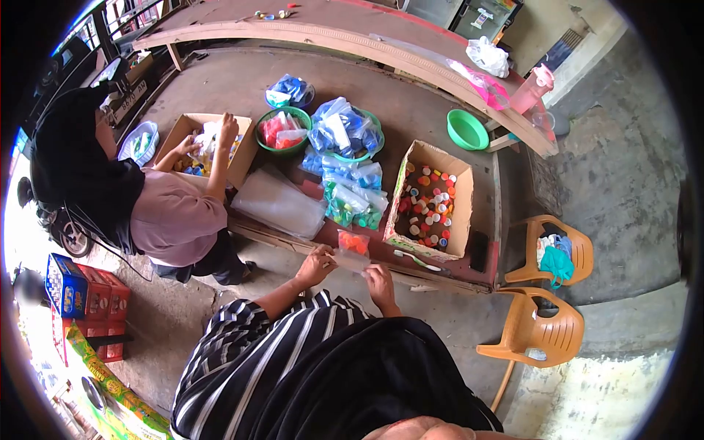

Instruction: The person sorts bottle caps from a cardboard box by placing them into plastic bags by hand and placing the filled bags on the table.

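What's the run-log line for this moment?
left hand: on bag edge | right hand: on bag edge | bag: red-orange pieces inside | cap box: on table

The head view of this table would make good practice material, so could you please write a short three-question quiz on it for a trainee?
1. True or false: the left hand and right hand of the camera wearer are both on one clear bag with orange-red items in it.

2. Multiple choice: what holds the loose caps to the right of that bag in the picture?
A) a blue basket
B) an open cardboard box
C) a red crate

3. Fill in the blank: the empty round bowl at the far right of the table is coloured ____.

Key: 1 true; 2 B; 3 green.
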Motion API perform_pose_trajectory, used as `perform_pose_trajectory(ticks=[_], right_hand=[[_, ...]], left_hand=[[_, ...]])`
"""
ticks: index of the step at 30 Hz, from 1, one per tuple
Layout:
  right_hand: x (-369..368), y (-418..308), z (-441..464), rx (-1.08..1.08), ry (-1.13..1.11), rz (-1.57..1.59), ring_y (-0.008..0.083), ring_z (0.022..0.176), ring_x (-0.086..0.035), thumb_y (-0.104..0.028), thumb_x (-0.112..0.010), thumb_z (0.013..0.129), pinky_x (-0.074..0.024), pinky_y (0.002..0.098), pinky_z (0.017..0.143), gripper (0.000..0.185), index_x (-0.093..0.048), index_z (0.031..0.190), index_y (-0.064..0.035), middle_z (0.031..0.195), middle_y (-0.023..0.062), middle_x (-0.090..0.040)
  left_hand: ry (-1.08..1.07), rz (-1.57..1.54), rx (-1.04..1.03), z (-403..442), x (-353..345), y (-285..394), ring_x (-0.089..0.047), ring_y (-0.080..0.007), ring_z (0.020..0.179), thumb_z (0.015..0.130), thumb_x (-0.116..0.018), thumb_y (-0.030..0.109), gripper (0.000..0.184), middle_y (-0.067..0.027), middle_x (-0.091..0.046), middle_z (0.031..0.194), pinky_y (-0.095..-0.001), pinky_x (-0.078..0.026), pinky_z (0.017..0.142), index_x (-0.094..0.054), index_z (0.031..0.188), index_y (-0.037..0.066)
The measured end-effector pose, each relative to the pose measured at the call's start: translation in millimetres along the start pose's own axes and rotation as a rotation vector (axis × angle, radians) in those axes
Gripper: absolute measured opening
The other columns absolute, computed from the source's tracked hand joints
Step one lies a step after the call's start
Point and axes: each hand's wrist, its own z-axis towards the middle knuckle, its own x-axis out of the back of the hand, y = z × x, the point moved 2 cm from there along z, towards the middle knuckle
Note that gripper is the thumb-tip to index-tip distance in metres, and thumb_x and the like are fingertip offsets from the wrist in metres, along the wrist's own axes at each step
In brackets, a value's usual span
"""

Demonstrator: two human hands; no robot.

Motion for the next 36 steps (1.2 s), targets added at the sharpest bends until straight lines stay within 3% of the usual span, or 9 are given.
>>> perform_pose_trajectory(ticks=[7,14,18,19,21,23,26,31,36], right_hand=[[-16,24,0,-0.241,0.064,0.106,0.0354,0.090,-0.063,-0.019,-0.066,0.092,-0.0495,0.0434,0.080,0.020,-0.063,0.103,-0.0017,0.095,0.0180,-0.065],[-18,29,6,-0.281,0.086,0.230,0.0332,0.080,-0.066,-0.023,-0.064,0.096,-0.0509,0.0410,0.072,0.022,-0.061,0.104,-0.0019,0.089,0.0186,-0.066],[-16,20,8,-0.253,0.091,0.208,0.0301,0.090,-0.063,-0.021,-0.070,0.091,-0.0515,0.0404,0.074,0.025,-0.062,0.109,-0.0040,0.103,0.0169,-0.063],[-14,18,7,-0.292,0.048,0.225,0.0299,0.099,-0.060,-0.017,-0.079,0.082,-0.0517,0.0401,0.082,0.043,-0.059,0.118,-0.0048,0.115,0.0156,-0.058],[-11,12,19,-0.099,0.185,0.173,0.0281,0.099,-0.061,-0.015,-0.082,0.079,-0.0516,0.0383,0.083,0.057,-0.054,0.128,-0.0049,0.117,0.0158,-0.057],[-13,8,12,-0.100,0.179,0.115,0.0273,0.099,-0.060,-0.010,-0.086,0.071,-0.0509,0.0384,0.087,0.081,-0.044,0.140,-0.0057,0.114,0.0141,-0.058],[-20,17,7,-0.221,0.048,0.131,0.0282,0.101,-0.061,-0.007,-0.085,0.069,-0.0505,0.0391,0.089,0.082,-0.046,0.140,-0.0057,0.110,0.0132,-0.060],[-3,-3,26,-0.001,0.057,-0.039,0.0272,0.102,-0.061,0.001,-0.081,0.065,-0.0499,0.0371,0.092,0.066,-0.054,0.124,-0.0072,0.108,0.0125,-0.059],[-9,-12,40,-0.286,0.202,0.440,0.0231,0.113,-0.060,0.001,-0.078,0.075,-0.0501,0.0353,0.094,0.059,-0.051,0.128,-0.0030,0.124,0.0121,-0.057]], left_hand=[[0.054,0.075,-0.085,1,4,17,-0.057,-0.0293,0.106,0.078,-0.076,0.014,0.012,-0.0057,-0.064,0.118,-0.0410,-0.046,0.096,-0.073,0.087,0.007],[0.001,0.176,-0.119,1,6,17,-0.051,-0.0328,0.111,0.071,-0.084,0.018,0.052,-0.0079,-0.054,0.128,-0.0431,-0.047,0.096,-0.065,0.120,0.014],[-0.032,0.194,-0.133,10,-5,-9,-0.050,-0.0350,0.114,0.066,-0.087,0.018,0.071,-0.0107,-0.054,0.125,-0.0448,-0.045,0.098,-0.057,0.130,0.009],[-0.015,0.187,-0.151,15,-4,-9,-0.050,-0.0356,0.114,0.065,-0.087,0.018,0.075,-0.0113,-0.054,0.126,-0.0452,-0.045,0.098,-0.054,0.132,0.008],[-0.028,0.159,-0.144,24,-2,-9,-0.049,-0.0382,0.116,0.063,-0.089,0.018,0.089,-0.0139,-0.053,0.127,-0.0470,-0.042,0.101,-0.044,0.139,0.006],[-0.037,0.138,-0.142,24,-2,-9,-0.049,-0.0392,0.116,0.062,-0.089,0.019,0.092,-0.0145,-0.053,0.128,-0.0471,-0.042,0.101,-0.042,0.140,0.006],[-0.036,0.112,-0.130,23,-4,-11,-0.047,-0.0389,0.120,0.063,-0.088,0.024,0.088,-0.0143,-0.052,0.132,-0.0477,-0.041,0.103,-0.047,0.139,0.007],[-0.116,0.195,-0.116,44,1,-19,-0.039,-0.0348,0.135,0.064,-0.087,0.028,0.085,-0.0084,-0.045,0.146,-0.0517,-0.038,0.106,-0.051,0.140,0.014],[-0.281,0.130,-0.133,60,13,-13,-0.035,-0.0315,0.141,0.069,-0.083,0.031,0.078,-0.0065,-0.044,0.151,-0.0515,-0.035,0.108,-0.052,0.140,0.016]])
